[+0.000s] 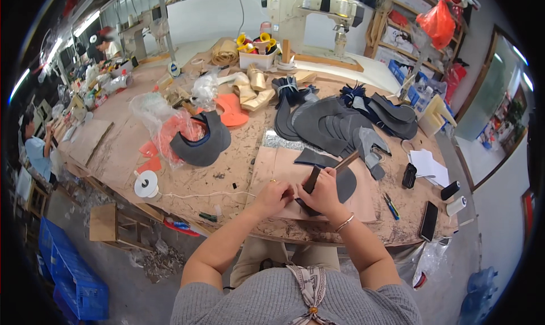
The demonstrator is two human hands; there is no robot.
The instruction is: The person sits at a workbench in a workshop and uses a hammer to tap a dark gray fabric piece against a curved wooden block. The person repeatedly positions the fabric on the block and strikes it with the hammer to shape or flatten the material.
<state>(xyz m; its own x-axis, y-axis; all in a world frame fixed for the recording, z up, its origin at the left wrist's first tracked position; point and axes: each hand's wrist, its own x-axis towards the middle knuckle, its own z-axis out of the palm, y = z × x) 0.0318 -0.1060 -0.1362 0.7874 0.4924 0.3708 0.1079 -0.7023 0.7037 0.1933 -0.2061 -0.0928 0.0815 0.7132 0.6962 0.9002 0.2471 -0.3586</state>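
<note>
Forearms (237,231) converge; left hand (275,198) curled; right hand (321,191) clenched close by

Sewing workshop, small-scale production.
Industrial sewing machine (292,10) at back, stacked grey cut pieces (326,123) on scuffed bench (198,180), thread cones (450,190), blue crates (74,268), seated co-worker (37,149).

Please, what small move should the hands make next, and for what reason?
Probably the left hand should draw slightly away from the wooden-handled tool before that tool is moved. The right hand grips the tool, and the left hand is close beside it with fingers curled, so a slip might catch them.
</note>
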